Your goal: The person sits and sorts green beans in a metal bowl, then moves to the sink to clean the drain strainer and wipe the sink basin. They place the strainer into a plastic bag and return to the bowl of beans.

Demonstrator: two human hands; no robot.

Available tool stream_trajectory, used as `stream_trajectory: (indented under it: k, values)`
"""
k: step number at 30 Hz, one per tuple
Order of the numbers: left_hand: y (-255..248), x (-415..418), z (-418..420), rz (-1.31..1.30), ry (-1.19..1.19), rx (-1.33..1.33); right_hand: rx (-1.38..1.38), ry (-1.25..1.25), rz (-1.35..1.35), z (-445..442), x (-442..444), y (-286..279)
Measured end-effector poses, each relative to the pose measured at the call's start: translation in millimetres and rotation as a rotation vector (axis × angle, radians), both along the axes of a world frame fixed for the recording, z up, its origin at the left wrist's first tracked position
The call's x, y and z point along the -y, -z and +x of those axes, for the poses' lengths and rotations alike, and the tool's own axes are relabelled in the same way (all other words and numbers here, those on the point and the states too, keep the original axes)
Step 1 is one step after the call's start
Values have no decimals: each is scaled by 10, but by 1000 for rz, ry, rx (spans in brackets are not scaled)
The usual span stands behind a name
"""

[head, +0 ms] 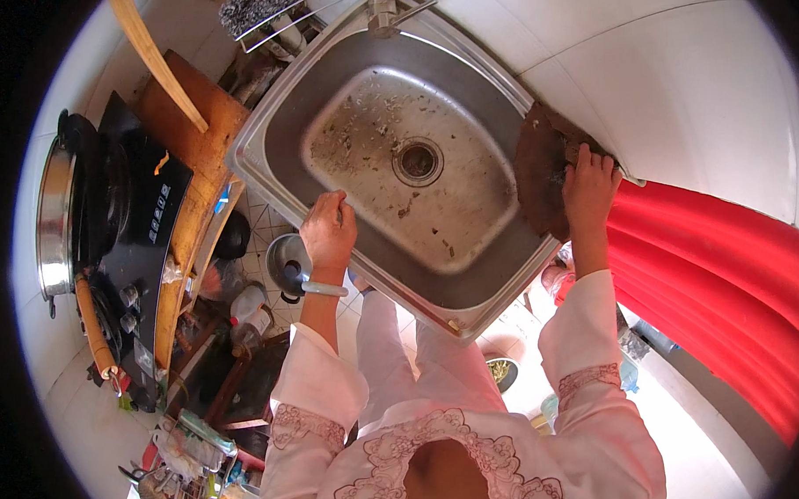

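A stainless steel sink (470, 302) with a faucet (383, 16) at its far side lies before me. Dark food scraps and pale bits are scattered over its bottom around the drain (417, 162). My left hand (329, 227), with a pale bangle on the wrist, rests curled at the sink's near left rim; nothing shows in it. At the right corner a brown, stained cloth or mat (541, 172) hangs over the rim into the basin. My right hand (590, 180) grips its outer part, fingers bent over it.
Left of the sink stand a wooden counter (204, 151), a black glass cooktop (150, 185) and a steel pot (56, 222). A lidded pan (288, 263) sits on the tiled floor. A red curtain (717, 265) hangs at the right, below the tiled wall. A wire rack (279, 29) stands behind.
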State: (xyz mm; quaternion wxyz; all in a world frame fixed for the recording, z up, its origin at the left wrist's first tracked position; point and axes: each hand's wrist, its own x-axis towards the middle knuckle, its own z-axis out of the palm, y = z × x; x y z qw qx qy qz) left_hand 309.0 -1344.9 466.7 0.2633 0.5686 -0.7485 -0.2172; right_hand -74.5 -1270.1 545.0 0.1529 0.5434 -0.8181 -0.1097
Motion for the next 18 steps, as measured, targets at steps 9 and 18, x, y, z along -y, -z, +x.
stream_trajectory:
  k: [9,18]
  values:
    - [2,-12,-22,-39,-39,11,276,-163,-254,-350,-137,150]
    - [-1,-17,-54,9,-57,52,385,-313,-536,-237,-218,-43]
